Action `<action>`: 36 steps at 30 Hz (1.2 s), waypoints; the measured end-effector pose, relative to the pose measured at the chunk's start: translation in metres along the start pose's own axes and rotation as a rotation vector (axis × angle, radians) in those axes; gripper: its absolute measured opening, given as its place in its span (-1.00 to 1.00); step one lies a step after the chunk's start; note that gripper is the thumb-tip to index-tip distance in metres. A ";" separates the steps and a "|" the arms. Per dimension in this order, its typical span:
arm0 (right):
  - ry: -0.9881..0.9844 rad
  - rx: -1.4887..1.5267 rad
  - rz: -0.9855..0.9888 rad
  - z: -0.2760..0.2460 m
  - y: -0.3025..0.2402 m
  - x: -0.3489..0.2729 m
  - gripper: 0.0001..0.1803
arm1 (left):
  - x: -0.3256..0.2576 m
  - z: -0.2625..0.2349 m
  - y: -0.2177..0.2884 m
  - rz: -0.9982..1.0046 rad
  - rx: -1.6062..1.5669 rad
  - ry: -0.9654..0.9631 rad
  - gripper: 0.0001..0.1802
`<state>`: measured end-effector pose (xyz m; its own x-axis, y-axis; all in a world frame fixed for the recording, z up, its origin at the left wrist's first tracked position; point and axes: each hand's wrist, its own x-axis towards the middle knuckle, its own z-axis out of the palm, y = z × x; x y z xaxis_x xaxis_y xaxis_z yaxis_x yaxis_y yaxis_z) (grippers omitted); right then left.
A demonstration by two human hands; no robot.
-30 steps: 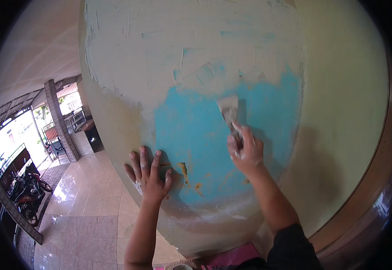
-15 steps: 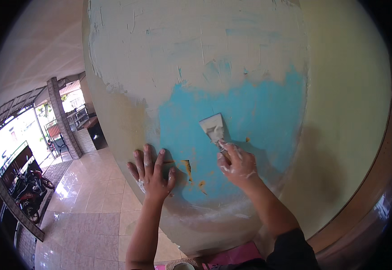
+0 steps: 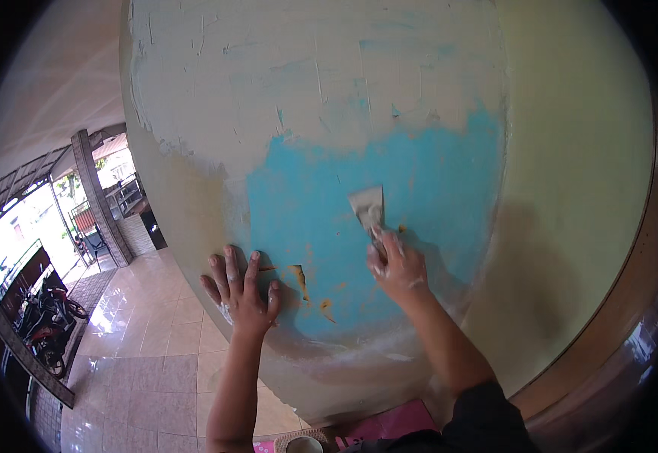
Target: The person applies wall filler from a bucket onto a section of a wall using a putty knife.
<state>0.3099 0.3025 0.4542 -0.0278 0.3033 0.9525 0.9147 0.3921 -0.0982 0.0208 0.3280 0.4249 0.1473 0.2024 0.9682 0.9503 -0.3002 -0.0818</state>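
Observation:
My right hand (image 3: 402, 266) is closed round the handle of a putty knife (image 3: 368, 207), whose wide blade carries pale filler and points up against the wall. Blue paint (image 3: 306, 189) covers this middle patch, with off-white filler (image 3: 299, 60) spread over the wall above it. White smears mark both hands. My left hand (image 3: 243, 298) lies spread on the wall near its left edge, fingers apart and holding nothing. Just right of it, a chipped brown spot (image 3: 299, 281) breaks the blue paint.
A round container (image 3: 304, 445) stands at the bottom edge by a pink sheet (image 3: 393, 424). Pale green wall (image 3: 570, 189) extends to the right. On the left are a tiled floor (image 3: 148, 325), a pillar (image 3: 101, 196) and a parked motorcycle (image 3: 50, 325).
The putty knife in my right hand has shifted right across the blue patch and turned more upright. My left hand stays flat at the same place on the wall; the whole view has swung slightly.

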 end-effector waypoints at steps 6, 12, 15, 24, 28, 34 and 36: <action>0.149 0.154 0.057 -0.030 0.020 0.033 -0.67 | -0.005 0.001 -0.003 -0.014 0.011 -0.004 -0.36; 0.153 0.094 0.107 -0.051 0.039 0.116 -0.65 | -0.003 0.005 0.003 -0.009 -0.003 0.012 -0.36; 0.007 0.011 0.127 -0.032 0.048 0.063 -0.63 | -0.006 0.008 0.002 -0.029 0.005 0.009 -0.36; -0.184 0.185 0.222 -0.038 0.103 -0.155 -0.54 | -0.044 0.021 0.031 -0.059 0.004 -0.027 -0.30; -0.197 0.432 0.490 -0.047 0.130 -0.174 -0.56 | -0.060 0.031 0.055 -0.088 -0.042 -0.030 -0.27; -0.062 0.206 0.191 -0.076 0.147 -0.081 -0.62 | -0.020 0.029 0.108 -0.013 -0.029 -0.148 -0.19; -0.014 0.216 0.204 -0.085 0.154 -0.025 -0.64 | 0.009 0.028 0.122 0.011 -0.033 -0.122 -0.18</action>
<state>0.4860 0.2816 0.4397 0.1406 0.4062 0.9029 0.7951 0.4971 -0.3475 0.1458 0.3190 0.4175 0.1915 0.3105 0.9311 0.9394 -0.3327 -0.0822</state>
